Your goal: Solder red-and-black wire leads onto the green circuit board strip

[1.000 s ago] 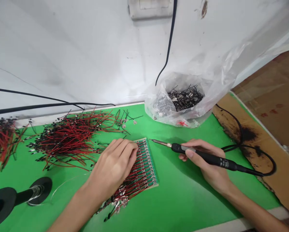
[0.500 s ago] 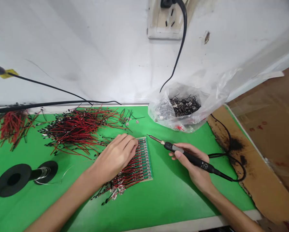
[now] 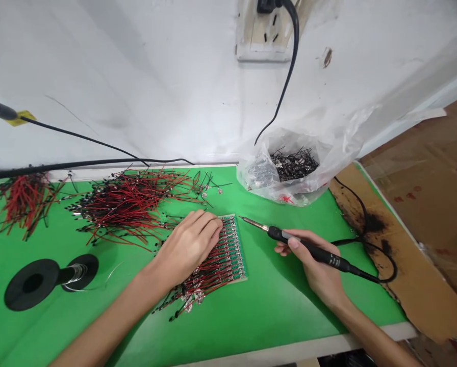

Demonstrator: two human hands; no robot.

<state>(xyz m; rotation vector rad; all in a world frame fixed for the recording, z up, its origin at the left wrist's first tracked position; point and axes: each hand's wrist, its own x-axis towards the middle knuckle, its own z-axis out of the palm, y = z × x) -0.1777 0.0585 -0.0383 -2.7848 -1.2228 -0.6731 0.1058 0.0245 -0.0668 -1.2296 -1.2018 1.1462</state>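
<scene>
My right hand (image 3: 320,267) is closed around the black handle of a soldering iron (image 3: 303,246). The iron's metal tip points left, just beside the top right corner of a green circuit board (image 3: 239,255). Over the board's upper left part lies my left hand (image 3: 192,237), its fingers curled together at the top row; what they pinch is hidden. Rows of red and black wires (image 3: 209,270) run left from solder points on the board, passing partly under my left hand. Their loose ends have black tips and small clear parts.
A large heap of red and black wires (image 3: 125,204) and a smaller one (image 3: 24,201) lie at the back left. A solder spool (image 3: 33,284) rests at left. Behind stands a plastic bag (image 3: 301,196) of dark leads. Scorched cardboard (image 3: 400,275) lies under the iron's cord at right.
The view has shifted slightly, so the bench items appear a little further right. Both hands keep nearly the same pose, and the iron's tip stays close to the board's corner.
</scene>
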